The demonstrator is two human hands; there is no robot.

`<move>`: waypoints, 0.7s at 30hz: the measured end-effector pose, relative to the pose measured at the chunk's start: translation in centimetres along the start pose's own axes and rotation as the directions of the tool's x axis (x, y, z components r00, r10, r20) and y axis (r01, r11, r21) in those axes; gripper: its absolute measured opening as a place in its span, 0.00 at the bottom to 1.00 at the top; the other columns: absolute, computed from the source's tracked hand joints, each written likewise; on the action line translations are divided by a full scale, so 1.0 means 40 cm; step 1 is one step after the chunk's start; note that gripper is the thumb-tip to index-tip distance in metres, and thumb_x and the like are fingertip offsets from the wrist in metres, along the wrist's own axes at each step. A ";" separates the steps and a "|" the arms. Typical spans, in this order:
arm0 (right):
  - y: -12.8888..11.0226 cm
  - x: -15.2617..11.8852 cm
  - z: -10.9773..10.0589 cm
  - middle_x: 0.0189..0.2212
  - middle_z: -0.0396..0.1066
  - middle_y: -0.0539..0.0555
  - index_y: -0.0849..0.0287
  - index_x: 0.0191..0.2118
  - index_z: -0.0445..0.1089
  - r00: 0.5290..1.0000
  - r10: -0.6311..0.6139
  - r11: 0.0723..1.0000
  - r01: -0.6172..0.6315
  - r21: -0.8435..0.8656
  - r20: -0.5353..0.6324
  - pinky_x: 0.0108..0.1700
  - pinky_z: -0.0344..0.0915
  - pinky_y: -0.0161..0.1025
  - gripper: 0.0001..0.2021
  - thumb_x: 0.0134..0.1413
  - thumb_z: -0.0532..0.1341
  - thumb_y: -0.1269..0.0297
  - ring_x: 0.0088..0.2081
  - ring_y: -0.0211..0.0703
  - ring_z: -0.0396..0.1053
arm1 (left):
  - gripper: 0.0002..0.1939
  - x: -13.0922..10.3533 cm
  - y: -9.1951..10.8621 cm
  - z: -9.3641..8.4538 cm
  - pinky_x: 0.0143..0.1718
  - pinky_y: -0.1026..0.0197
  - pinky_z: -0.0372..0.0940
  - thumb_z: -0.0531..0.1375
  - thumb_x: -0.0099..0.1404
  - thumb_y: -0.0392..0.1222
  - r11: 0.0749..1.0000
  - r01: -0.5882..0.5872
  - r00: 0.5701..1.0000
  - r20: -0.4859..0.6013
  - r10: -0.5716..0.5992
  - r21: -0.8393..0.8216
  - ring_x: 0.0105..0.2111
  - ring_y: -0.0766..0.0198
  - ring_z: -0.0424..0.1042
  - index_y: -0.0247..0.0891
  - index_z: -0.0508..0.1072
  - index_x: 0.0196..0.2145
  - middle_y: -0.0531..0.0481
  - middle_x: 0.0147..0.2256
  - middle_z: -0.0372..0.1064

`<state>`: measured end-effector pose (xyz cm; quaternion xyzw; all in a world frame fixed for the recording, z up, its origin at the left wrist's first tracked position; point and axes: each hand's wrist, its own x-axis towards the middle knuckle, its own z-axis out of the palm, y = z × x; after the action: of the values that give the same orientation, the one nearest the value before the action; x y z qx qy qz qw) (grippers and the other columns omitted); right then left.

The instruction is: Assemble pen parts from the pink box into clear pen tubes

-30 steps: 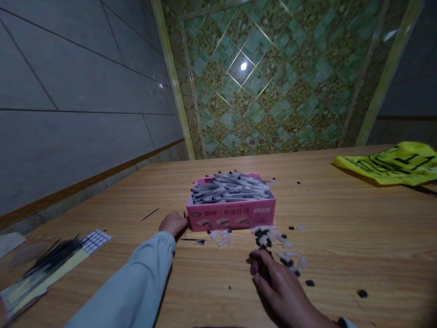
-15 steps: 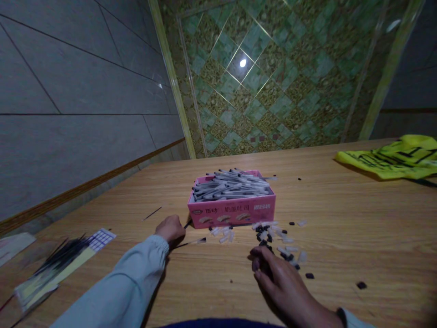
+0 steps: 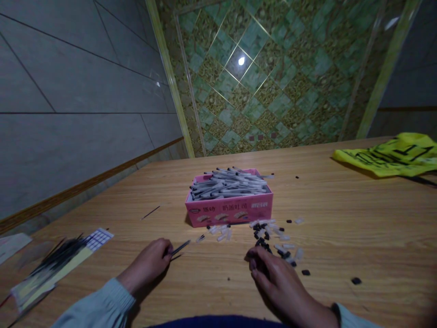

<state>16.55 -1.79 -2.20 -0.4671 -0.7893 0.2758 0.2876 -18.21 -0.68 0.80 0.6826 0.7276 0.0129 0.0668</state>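
My left hand (image 3: 150, 264) is closed around a thin dark pen refill (image 3: 180, 247), which points up and to the right just above the table. Beneath it a thin dark line shows, either a second refill or a shadow. A small clear piece with a dark end (image 3: 200, 238) lies beyond the refill's tip. My right hand (image 3: 280, 282) rests on the table, fingers curled together; what they may hold is hidden. Close to its fingertips lie loose black caps (image 3: 262, 242) and clear caps (image 3: 282, 248). Behind both hands stands a pink box (image 3: 232, 214), heaped with pale-barrelled pens (image 3: 228, 183).
A plastic packet of dark refills (image 3: 58, 262) lies at the left. One thin stick (image 3: 150, 212) lies alone left of the box. Bright yellow cloth or bag (image 3: 389, 155) sits at the far right. Stray black pieces (image 3: 356, 280) lie at the right.
My left hand has drawn back toward me and left, away from the box, with a refill now showing in its fingers. My right hand has hardly moved.
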 end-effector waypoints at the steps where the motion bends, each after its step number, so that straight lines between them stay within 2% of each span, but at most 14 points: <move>1: 0.000 0.000 0.000 0.33 0.71 0.49 0.54 0.41 0.63 1.000 0.001 1.000 -0.001 -0.002 0.003 0.37 0.58 0.35 0.11 0.50 0.52 0.70 0.36 0.41 0.68 | 0.09 -0.010 -0.002 -0.004 0.35 0.62 0.58 0.51 0.58 0.40 1.000 -0.006 1.000 0.007 0.006 -0.006 0.35 0.60 0.69 0.38 0.71 0.30 0.46 0.32 0.72; 4: -0.002 -0.001 -0.001 0.32 0.70 0.49 0.54 0.40 0.63 1.000 0.004 1.000 -0.004 -0.011 0.009 0.35 0.58 0.35 0.11 0.50 0.52 0.70 0.34 0.41 0.68 | 0.10 -0.033 -0.002 -0.014 0.34 0.62 0.58 0.56 0.55 0.46 1.000 -0.022 0.999 0.040 0.022 0.009 0.35 0.59 0.69 0.39 0.70 0.32 0.47 0.35 0.71; 7: -0.001 -0.002 -0.002 0.32 0.70 0.49 0.54 0.39 0.62 1.000 0.001 1.000 0.000 -0.024 0.017 0.35 0.58 0.35 0.09 0.51 0.51 0.69 0.34 0.41 0.68 | 0.11 -0.043 0.008 -0.017 0.34 0.61 0.58 0.60 0.50 0.44 0.998 -0.013 0.998 0.065 0.009 0.053 0.36 0.58 0.69 0.39 0.70 0.33 0.46 0.35 0.71; 12: 0.004 -0.003 0.000 0.33 0.70 0.50 0.54 0.40 0.62 0.999 0.019 0.999 -0.018 -0.034 0.041 0.37 0.60 0.36 0.08 0.55 0.51 0.64 0.35 0.42 0.68 | 0.07 -0.062 0.041 -0.007 0.35 0.58 0.58 0.56 0.54 0.39 0.995 -0.031 0.997 0.070 0.024 0.100 0.37 0.55 0.70 0.40 0.70 0.32 0.43 0.36 0.72; 16: 0.006 -0.003 0.000 0.34 0.71 0.50 0.53 0.40 0.63 0.999 0.017 0.999 -0.016 -0.037 0.046 0.36 0.61 0.37 0.09 0.57 0.49 0.61 0.36 0.43 0.69 | 0.13 -0.084 0.065 0.014 0.36 0.56 0.58 0.52 0.56 0.33 0.992 -0.044 0.998 0.046 0.039 0.118 0.38 0.52 0.71 0.38 0.69 0.39 0.40 0.36 0.73; 19: 0.011 -0.003 0.000 0.34 0.71 0.51 0.53 0.41 0.64 0.998 0.014 0.998 -0.011 -0.055 0.055 0.36 0.62 0.37 0.10 0.57 0.49 0.60 0.36 0.43 0.69 | 0.17 -0.090 0.063 0.022 0.35 0.57 0.58 0.50 0.58 0.33 0.995 -0.021 1.000 0.013 0.020 0.097 0.37 0.54 0.71 0.38 0.66 0.46 0.41 0.36 0.73; 21: 0.017 -0.003 -0.001 0.35 0.72 0.51 0.53 0.41 0.64 0.998 0.011 0.998 -0.008 -0.059 0.058 0.37 0.62 0.36 0.10 0.57 0.50 0.60 0.37 0.44 0.70 | 0.15 -0.090 0.043 0.015 0.35 0.59 0.58 0.49 0.61 0.35 0.997 0.013 1.000 -0.018 -0.012 0.071 0.37 0.56 0.71 0.40 0.66 0.45 0.43 0.36 0.73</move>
<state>17.03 -1.61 -2.68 -0.4708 -0.8030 0.2672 0.2493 -16.22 -4.17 0.66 0.6799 0.7324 -0.0072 0.0360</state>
